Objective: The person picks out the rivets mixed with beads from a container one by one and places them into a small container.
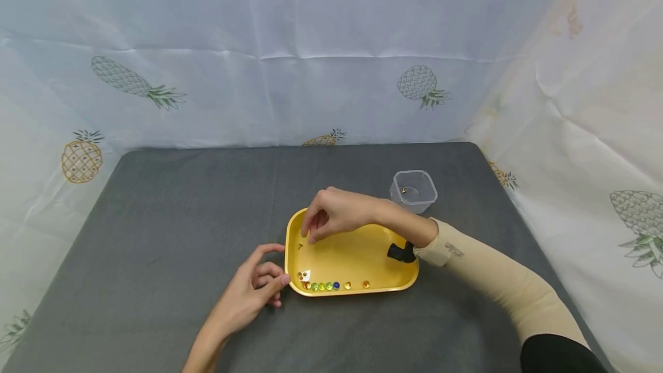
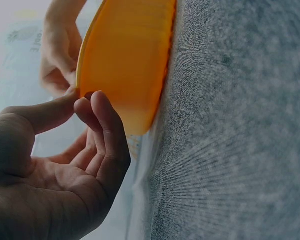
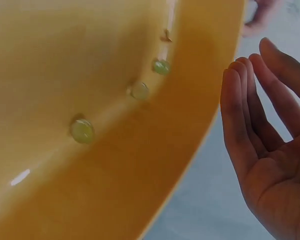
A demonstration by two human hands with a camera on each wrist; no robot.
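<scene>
A shallow yellow tray (image 1: pixel 352 258) lies on the grey cloth. My left hand (image 1: pixel 254 289) holds it by its near left corner, thumb on the rim and fingertips against the outer wall (image 2: pixel 125 65). Over the tray's far left part hangs my right hand (image 1: pixel 336 214), fingers bent loosely downward; no object shows between fingers and thumb. Just below those fingertips lies a small brass-coloured piece (image 1: pixel 300 246), too small to identify. Several glass marbles, among them a blue marble (image 1: pixel 336 285) and a green marble (image 3: pixel 82 130), line the tray's near edge.
Behind the tray stands a clear plastic box (image 1: pixel 413 191) with a small brass-coloured piece inside. My right forearm, in a beige sleeve (image 1: pixel 492 272), crosses the tray's right side. Pineapple-printed sheets (image 1: pixel 331 102) hang behind and beside the table.
</scene>
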